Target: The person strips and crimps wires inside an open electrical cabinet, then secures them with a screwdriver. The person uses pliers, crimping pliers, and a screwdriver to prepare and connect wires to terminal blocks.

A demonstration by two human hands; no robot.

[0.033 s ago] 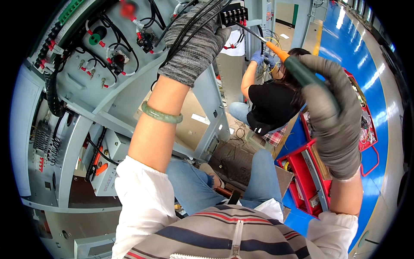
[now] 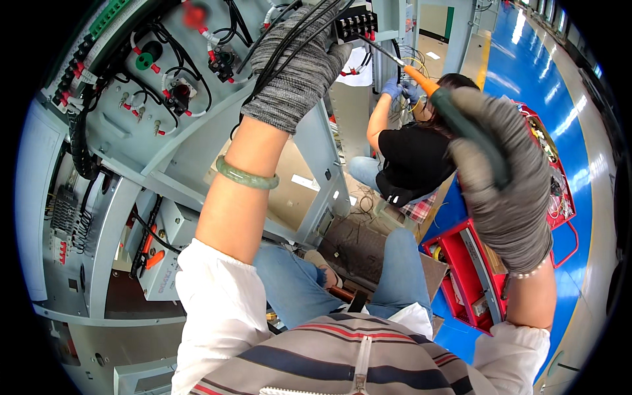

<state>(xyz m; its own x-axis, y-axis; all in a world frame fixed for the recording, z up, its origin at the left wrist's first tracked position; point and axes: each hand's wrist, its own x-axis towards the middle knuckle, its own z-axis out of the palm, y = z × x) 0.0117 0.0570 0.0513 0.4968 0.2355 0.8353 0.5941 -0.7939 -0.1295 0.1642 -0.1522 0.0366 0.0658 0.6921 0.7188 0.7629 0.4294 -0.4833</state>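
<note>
My right hand [image 2: 503, 174], in a grey knit glove and blurred by motion, is closed round the dark green end of a screwdriver [image 2: 421, 79]. The screwdriver's orange collar and metal shaft slant up to the left, and its tip meets a black terminal block [image 2: 355, 26] at the top. Beside the block's left end is my left hand [image 2: 293, 66], also gloved, with its thumb against or close to the block. Its fingers look curled, but what they grip is hidden. Several thin black wires [image 2: 280, 62] run across the back of this hand.
At left, a grey metal cabinet panel [image 2: 105, 141] carries wired parts with red-sleeved ends. Ahead crouches a co-worker in a black top [image 2: 418, 155], blue-gloved hands among wires. A red toolbox [image 2: 461, 283] stands open at right on the blue floor [image 2: 520, 72].
My right hand has turned about the screwdriver handle, its fingers and wrist shifting slightly. The shaft tip stays at the terminal block. My left hand holds still.
</note>
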